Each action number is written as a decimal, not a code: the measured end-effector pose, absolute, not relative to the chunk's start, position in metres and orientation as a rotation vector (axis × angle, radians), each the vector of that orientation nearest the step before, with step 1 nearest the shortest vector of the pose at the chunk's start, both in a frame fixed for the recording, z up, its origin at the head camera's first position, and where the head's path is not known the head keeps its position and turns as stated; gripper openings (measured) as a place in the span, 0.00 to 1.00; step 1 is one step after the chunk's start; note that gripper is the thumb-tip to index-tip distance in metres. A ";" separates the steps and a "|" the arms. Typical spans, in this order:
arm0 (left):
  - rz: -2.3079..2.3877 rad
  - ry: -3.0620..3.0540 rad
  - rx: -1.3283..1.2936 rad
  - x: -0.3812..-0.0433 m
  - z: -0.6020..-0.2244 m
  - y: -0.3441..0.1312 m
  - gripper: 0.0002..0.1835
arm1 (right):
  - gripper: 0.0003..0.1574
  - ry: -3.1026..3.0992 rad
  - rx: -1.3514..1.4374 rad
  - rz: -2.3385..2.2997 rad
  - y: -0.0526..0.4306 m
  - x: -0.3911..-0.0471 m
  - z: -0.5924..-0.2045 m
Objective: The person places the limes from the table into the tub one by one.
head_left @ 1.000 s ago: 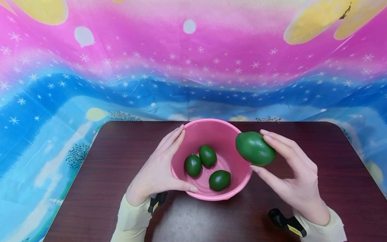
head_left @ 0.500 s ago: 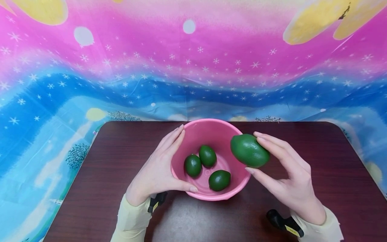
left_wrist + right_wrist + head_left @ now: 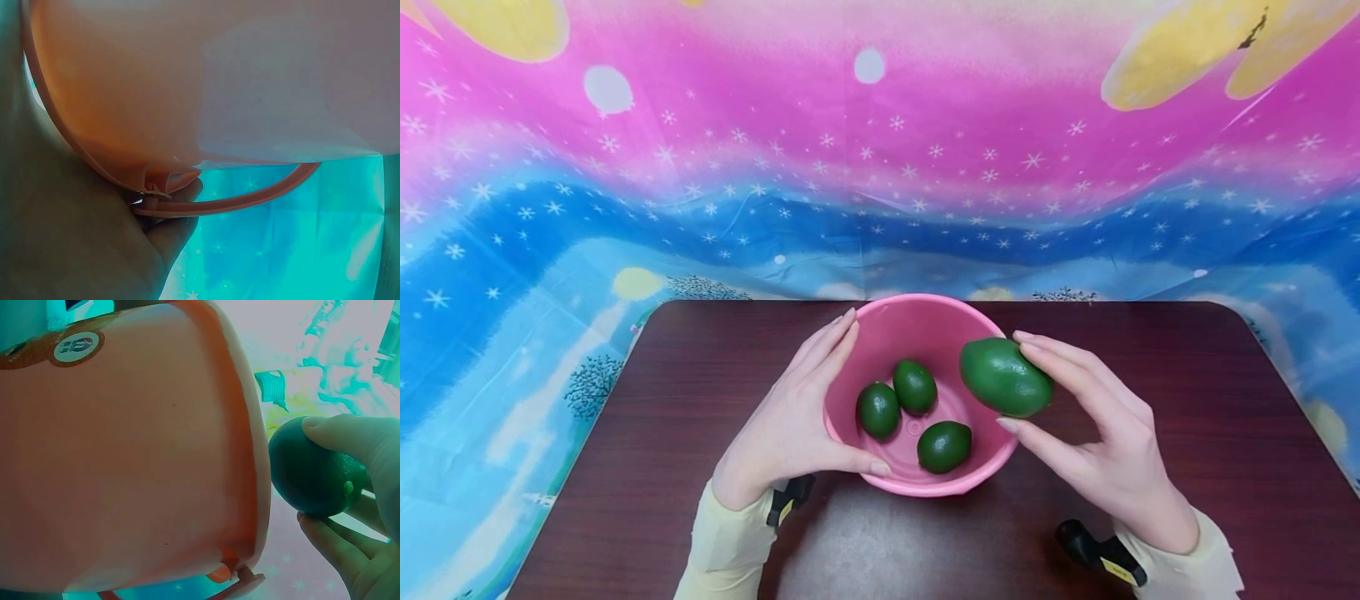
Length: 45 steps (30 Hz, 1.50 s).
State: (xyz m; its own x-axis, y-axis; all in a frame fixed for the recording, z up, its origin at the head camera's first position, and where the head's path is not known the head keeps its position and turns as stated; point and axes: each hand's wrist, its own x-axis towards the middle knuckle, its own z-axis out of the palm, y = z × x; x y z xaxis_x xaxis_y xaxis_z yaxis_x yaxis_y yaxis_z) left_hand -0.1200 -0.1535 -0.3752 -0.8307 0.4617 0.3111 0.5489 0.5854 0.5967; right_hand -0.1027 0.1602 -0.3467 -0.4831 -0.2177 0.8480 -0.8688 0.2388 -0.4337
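A pink bucket stands at the middle of the table in the head view, with three green limes inside: one at left, one behind it and one nearer the front. My left hand holds the bucket's left side, thumb over the front rim and fingers along the far side. Another lime is pinched between the thumb and fingers of my right hand, above the bucket's right rim. In the right wrist view this lime appears just beyond the rim.
The dark wooden table extends on both sides of the bucket. A patterned cloth hangs behind it. The bucket's thin handle hangs beside its wall in the left wrist view. Dark straps with small devices sit at both wrists.
My right hand has moved left with its lime, from beside the bucket's right rim to over it. My left hand, the bucket and the limes inside stay put.
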 end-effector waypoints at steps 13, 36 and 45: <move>-1.073 -2.686 -0.862 -0.121 -0.375 -0.155 0.74 | 0.35 -1.892 1.018 1.252 0.156 -0.100 -0.345; -1.070 -2.689 -0.859 -0.121 -0.375 -0.154 0.74 | 0.34 -1.941 1.047 1.205 0.149 -0.096 -0.341; -1.070 -2.689 -0.861 -0.121 -0.376 -0.154 0.73 | 0.35 -1.987 1.068 1.214 0.147 -0.096 -0.344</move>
State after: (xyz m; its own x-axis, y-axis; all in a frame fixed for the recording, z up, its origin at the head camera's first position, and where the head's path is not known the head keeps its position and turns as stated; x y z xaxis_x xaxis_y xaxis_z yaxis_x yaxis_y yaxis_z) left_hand -0.1207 -0.1540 -0.3756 -0.8305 0.4631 0.3097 0.5492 0.5875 0.5943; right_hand -0.0956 0.1470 -0.3439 -0.5176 -0.3345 0.7876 -0.8534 0.2684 -0.4469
